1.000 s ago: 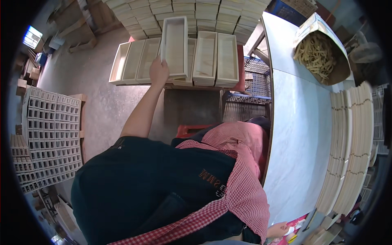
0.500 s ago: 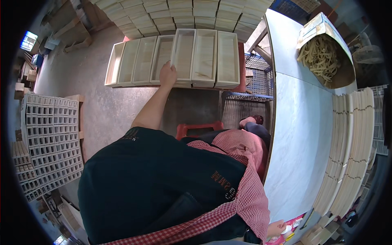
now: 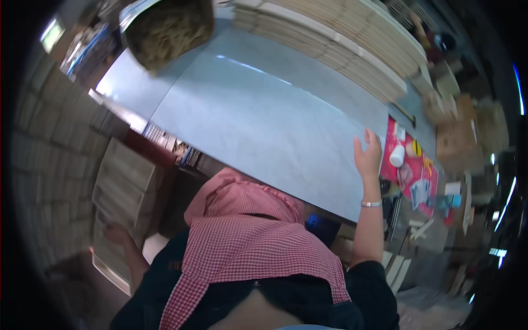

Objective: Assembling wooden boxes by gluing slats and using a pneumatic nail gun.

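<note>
- Centrally, a pale, smooth table [image 3: 264, 118] stretches across the view, seen from above by a person in a red checked apron [image 3: 264, 247].
- Left of the table, low down, wooden boxes [image 3: 125, 173] sit in a blurred row; the blur hides whether anything lies inside them.
- Among those boxes, left of the table, is the left hand [image 3: 115, 234]. It is smeared by motion, so I cannot tell whether it grips a box or only touches one.
- Over the table's right end, the right hand [image 3: 368, 154] is raised and empty, its fingers loosely spread.
- On the table's far left end, a large carton [image 3: 131, 11] lies tipped, its mouth toward the person, with a tan heap [image 3: 170, 41] inside.
- Under the table's near left edge, a plastic basket [image 3: 159, 136] shows partly; its contents are unclear.
- At the table's right end, a pink sheet [image 3: 391, 171] carries a white bottle [image 3: 396, 156] and a yellow-topped jar [image 3: 413, 148].
- Along the table's far edge, thin wooden boards [image 3: 330, 41] stand packed together.
</note>
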The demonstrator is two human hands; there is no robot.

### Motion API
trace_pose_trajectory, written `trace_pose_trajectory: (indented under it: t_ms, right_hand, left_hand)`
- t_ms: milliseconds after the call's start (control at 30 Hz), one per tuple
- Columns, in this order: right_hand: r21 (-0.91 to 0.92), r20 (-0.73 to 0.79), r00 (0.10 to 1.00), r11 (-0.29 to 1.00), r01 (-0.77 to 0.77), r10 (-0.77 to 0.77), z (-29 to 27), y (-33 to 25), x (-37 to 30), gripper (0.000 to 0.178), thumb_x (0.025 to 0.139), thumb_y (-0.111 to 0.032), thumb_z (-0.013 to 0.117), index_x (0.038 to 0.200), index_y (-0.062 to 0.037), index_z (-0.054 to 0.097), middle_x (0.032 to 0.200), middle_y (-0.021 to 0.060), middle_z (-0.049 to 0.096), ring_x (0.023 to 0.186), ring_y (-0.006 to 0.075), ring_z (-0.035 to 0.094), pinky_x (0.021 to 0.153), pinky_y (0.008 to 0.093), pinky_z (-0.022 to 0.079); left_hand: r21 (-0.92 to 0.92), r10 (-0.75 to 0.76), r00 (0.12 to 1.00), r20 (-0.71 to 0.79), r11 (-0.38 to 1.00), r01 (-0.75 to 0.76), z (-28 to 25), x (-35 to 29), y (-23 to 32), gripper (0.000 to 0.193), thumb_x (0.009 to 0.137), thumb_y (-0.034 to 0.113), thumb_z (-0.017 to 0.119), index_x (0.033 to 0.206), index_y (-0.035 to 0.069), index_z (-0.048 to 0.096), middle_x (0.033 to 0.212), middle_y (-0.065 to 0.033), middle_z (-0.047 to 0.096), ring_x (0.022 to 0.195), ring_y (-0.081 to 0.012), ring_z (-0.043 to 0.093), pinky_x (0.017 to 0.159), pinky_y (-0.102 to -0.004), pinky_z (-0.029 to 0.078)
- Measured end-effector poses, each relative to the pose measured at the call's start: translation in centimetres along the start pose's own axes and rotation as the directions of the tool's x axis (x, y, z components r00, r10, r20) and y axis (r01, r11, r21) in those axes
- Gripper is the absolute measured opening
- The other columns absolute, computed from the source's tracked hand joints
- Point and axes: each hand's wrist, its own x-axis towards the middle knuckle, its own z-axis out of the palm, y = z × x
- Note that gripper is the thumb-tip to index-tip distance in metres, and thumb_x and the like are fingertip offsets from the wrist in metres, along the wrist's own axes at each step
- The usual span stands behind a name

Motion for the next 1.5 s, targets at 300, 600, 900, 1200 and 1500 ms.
trace_pose_trajectory:
  t_ms: [300,600,900,1200,1500]
  right_hand:
    - [0.038,-0.089,0.885,0.889,-0.456,0.457,-1.8,14.1,15.5,0.056,0.095,-0.041,0.060,0.129,0.0037,0.058,0.114,0.0224,0.070,0.104,0.0385,0.066,0.089,0.0434,0.053]
    - [0.020,-0.039,0.664,0.665,-0.747,0.747,-0.4,24.9,26.1,0.067,0.091,-0.054,0.059,0.112,0.0089,0.069,0.108,0.0244,0.072,0.101,0.0404,0.067,0.090,0.0432,0.053]
    - [0.159,-0.036,0.621,0.618,-0.770,0.783,-1.1,26.7,27.8,0.076,0.079,-0.064,0.066,0.101,0.0087,0.073,0.104,0.0234,0.072,0.093,0.0361,0.067,0.080,0.0431,0.056]
    - [0.546,-0.096,0.431,0.410,-0.731,0.897,-3.8,18.4,21.0,0.069,0.079,-0.061,0.063,0.099,0.0041,0.070,0.102,0.0151,0.068,0.072,0.0250,0.055,0.056,0.0334,0.048]
    - [0.498,-0.146,0.585,0.570,-0.653,0.798,-4.6,9.9,11.4,0.067,0.089,-0.058,0.058,0.102,0.0068,0.068,0.088,0.0172,0.070,0.075,0.0262,0.063,0.067,0.0336,0.051]
  left_hand:
    - [0.090,-0.027,0.916,-0.400,0.994,0.068,1.5,2.0,15.7,0.035,0.100,0.021,0.049,0.119,-0.003,0.066,0.101,-0.0207,0.070,0.089,-0.0359,0.066,0.078,-0.0399,0.052]
    - [0.039,-0.109,0.959,-0.263,0.992,0.124,2.3,1.7,23.0,0.036,0.100,0.019,0.052,0.121,-0.006,0.065,0.098,-0.0208,0.070,0.078,-0.0305,0.068,0.072,-0.0334,0.053]
    - [0.446,0.350,0.876,-0.330,0.876,-0.182,3.4,3.3,24.8,0.036,0.094,0.015,0.056,0.121,-0.006,0.065,0.095,-0.0191,0.069,0.079,-0.0291,0.064,0.078,-0.0377,0.051]
    - [-0.805,0.435,0.782,0.446,0.576,0.138,19.6,2.0,61.3,0.068,0.092,0.036,0.074,0.142,-0.003,0.049,0.129,-0.0173,0.058,0.115,-0.0286,0.062,0.099,-0.0374,0.049]
    - [-0.555,0.512,0.374,0.774,0.262,0.789,32.7,4.6,78.2,0.055,0.094,0.020,0.071,0.129,-0.012,0.043,0.118,-0.0292,0.055,0.097,-0.0368,0.064,0.089,-0.0516,0.058]
